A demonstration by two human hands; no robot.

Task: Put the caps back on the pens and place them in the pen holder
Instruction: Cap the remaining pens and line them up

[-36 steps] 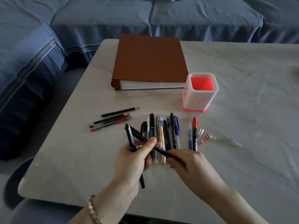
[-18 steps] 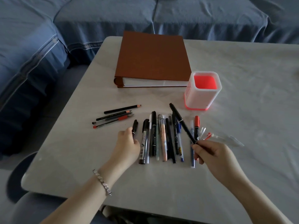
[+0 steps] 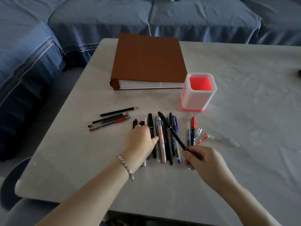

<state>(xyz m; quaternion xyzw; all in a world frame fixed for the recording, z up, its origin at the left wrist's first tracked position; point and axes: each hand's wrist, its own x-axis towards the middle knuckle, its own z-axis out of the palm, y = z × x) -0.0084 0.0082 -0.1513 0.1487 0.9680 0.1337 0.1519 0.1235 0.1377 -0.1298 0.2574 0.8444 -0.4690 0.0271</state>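
My right hand (image 3: pixel 205 160) pinches the lower end of a long black pen (image 3: pixel 171 128), which slants up and to the left above the row of pens (image 3: pixel 162 141) lying on the table. My left hand (image 3: pixel 140 141) lies over the left part of that row, its fingers curled on the black pens there; what it grips is hidden. The white pen holder (image 3: pixel 197 93), red inside, stands empty behind the row. A red-capped marker (image 3: pixel 193 128) and a thin blue pen (image 3: pixel 188 134) lie to the right, with clear caps (image 3: pixel 199 132) and a red cap (image 3: pixel 202 138) beside them.
Three pencils and a red pen (image 3: pixel 112 119) lie to the left of the row. A brown binder (image 3: pixel 149 61) lies flat behind, touching the holder's left side. A clear tube (image 3: pixel 228 139) rests at the right. A blue sofa (image 3: pixel 114 18) borders the table's far and left edges.
My left hand set its black pen down at the left, then moved right onto the row. My right hand carried the long black pen to the right of the row.
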